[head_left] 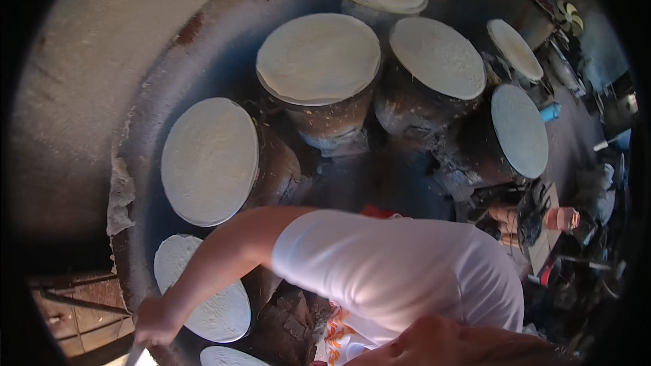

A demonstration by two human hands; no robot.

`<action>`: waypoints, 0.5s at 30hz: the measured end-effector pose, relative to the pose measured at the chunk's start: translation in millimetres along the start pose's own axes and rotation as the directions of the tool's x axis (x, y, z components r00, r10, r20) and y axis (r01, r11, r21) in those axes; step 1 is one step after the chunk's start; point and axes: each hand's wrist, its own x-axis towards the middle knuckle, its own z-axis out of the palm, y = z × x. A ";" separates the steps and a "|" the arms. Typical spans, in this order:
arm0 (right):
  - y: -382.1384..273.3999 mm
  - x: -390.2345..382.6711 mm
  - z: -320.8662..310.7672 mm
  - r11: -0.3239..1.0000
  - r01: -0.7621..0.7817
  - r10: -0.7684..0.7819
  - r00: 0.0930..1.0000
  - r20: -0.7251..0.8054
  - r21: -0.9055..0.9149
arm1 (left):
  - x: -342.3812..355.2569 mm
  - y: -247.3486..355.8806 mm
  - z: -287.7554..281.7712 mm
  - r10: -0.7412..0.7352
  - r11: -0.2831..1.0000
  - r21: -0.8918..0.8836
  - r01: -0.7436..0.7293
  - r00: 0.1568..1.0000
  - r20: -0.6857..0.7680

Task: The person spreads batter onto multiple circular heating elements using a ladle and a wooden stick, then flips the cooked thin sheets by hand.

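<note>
My right arm stretches from a white short sleeve toward the lower left. My right hand (159,318) is closed around a thin grey tool (135,352), whose far end the frame's edge cuts off. Right beside that forearm lies a round, pale, dough-like sheet (220,312) on a drum stove, partly covered by the arm. Further round, another pale sheet (210,161) tops a dark drum (274,169). Across from me, more such sheets (319,57) cover further drums. My left hand does not show.
Several drum stoves (332,122) stand in a curve around me. A pale wall (102,61) rises on the left, with wooden slats (85,312) below it. On the right are a blue container (550,112), a reddish cylinder (561,218), a pale-bladed fan (569,17) and dark clutter.
</note>
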 end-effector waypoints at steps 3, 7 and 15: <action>-13.4 60.5 -5.2 0.987 0.118 -0.108 0.991 0.084 -0.112 | 8.1 20.4 24.9 0.083 0.983 0.161 -0.085 0.996 0.015; -15.2 79.2 -38.7 0.960 0.085 -0.019 0.971 0.239 -0.267 | -1.5 51.4 39.5 0.193 0.944 0.267 -0.195 0.981 0.031; -26.7 82.4 -111.7 0.918 0.063 0.061 0.953 0.297 -0.392 | -152.5 113.2 108.1 0.788 0.495 0.444 -0.747 0.601 0.133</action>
